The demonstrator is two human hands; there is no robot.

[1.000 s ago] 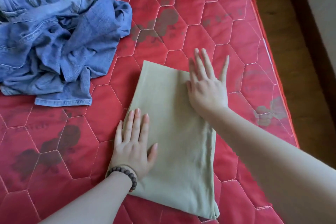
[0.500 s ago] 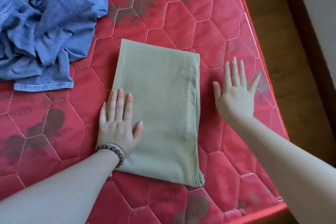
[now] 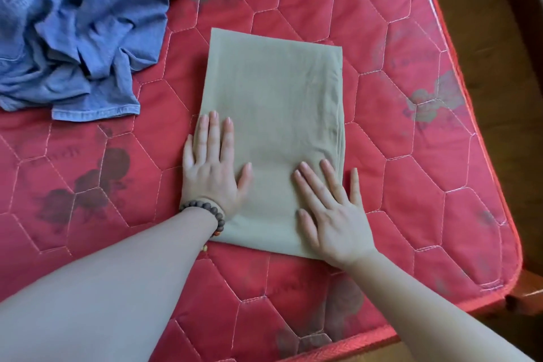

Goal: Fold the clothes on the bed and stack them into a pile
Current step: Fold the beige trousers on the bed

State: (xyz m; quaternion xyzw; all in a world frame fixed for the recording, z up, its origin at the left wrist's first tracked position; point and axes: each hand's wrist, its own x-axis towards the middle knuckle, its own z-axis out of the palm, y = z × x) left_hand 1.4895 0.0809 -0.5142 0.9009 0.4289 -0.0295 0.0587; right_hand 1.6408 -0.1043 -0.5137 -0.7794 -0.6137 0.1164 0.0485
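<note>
Red quilted mattress (image 3: 382, 97) (hexagon stitching, dark stains); wooden floor (image 3: 482, 38) right.

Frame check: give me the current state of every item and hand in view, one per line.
Olive garment: folded into a flat rectangle, lying on the mattress.
Blue denim clothes: crumpled, unfolded heap.
Left hand: flat, fingers straight, pressing the garment's left edge.
Right hand: flat, fingers spread, pressing its near right corner.
Red mattress: quilted, stained.

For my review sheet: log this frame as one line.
left hand flat on folded cloth | right hand flat on it | jeans unfolded | bed
</note>
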